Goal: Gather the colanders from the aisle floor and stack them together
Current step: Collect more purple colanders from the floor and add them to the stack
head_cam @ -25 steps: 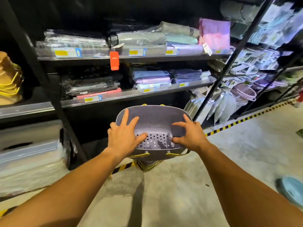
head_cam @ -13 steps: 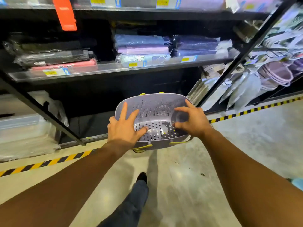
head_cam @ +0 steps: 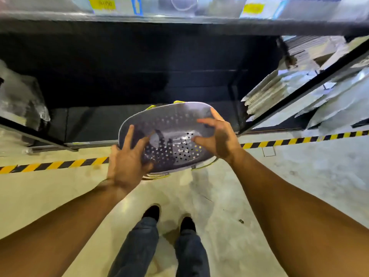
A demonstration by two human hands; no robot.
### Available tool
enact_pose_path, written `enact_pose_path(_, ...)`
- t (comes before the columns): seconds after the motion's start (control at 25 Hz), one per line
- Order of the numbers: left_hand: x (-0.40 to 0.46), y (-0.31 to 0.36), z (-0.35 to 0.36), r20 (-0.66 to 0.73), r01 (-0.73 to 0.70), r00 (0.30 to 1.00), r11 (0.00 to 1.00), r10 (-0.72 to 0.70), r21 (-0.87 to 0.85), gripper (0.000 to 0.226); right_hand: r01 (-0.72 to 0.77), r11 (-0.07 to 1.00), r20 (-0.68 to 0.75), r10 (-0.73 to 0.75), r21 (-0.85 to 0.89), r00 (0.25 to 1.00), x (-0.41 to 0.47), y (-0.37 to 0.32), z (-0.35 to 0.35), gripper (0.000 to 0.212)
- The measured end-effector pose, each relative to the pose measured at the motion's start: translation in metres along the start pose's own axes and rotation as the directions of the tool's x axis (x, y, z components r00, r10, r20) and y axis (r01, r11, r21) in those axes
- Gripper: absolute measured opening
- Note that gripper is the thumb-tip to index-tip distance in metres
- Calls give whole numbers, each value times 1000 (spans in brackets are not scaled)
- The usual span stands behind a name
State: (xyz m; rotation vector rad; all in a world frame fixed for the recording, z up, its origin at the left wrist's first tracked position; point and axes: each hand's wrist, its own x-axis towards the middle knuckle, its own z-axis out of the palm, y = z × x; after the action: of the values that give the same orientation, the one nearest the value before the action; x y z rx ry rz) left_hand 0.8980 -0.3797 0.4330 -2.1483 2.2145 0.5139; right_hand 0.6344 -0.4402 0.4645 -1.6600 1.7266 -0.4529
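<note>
I hold a grey oval colander (head_cam: 171,124) with a perforated bottom in front of me, above the floor by the shelf base. Yellow-green edges of other colanders nested under it peek out at its far rim and near rim. My left hand (head_cam: 127,158) grips its near left side with fingers spread across the inside. My right hand (head_cam: 217,134) grips its right rim, thumb inside the bowl. The colander tilts with its far side raised. The picture is blurred by motion.
A black shelf unit (head_cam: 139,76) with a dark, empty bottom bay stands straight ahead. Yellow-black tape (head_cam: 60,163) marks the floor along it. Plastic-wrapped goods (head_cam: 299,90) lie on the right, wrapped boxes (head_cam: 18,96) on the left. My feet (head_cam: 169,216) stand on concrete floor.
The view has tipped down toward the floor and my feet. The stack has come lower and closer to the shelf's bottom bay. Both hands keep their hold.
</note>
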Motion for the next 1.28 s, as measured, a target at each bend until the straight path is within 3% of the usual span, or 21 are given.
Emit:
enact_pose_path(0.2,54,10,101,22,215,976,977,-214,-10,84,32,999,50,-34,38,998,66,101,69,61)
enact_pose_path(0.4,83,0,178,67,255,966,965,-251,-60,97,89,996,91,-88,-12,992,87,171,131,68)
enact_pose_path(0.52,93,-9,220,84,327,944,941,-319,-93,95,151,980,81,-141,-130,987,100,188,157,72)
enact_pose_path(0.76,84,-33,266,58,413,910,887,-410,-208,95,287,956,49,-285,-57,957,129,174,190,76)
enact_pose_path(1.12,74,-42,272,110,383,921,921,-374,-75,99,174,983,201,-160,-52,966,137,205,215,79)
enact_pose_path(1.28,82,-44,298,82,343,939,918,-333,-200,92,125,991,198,-114,-42,973,148,222,239,86)
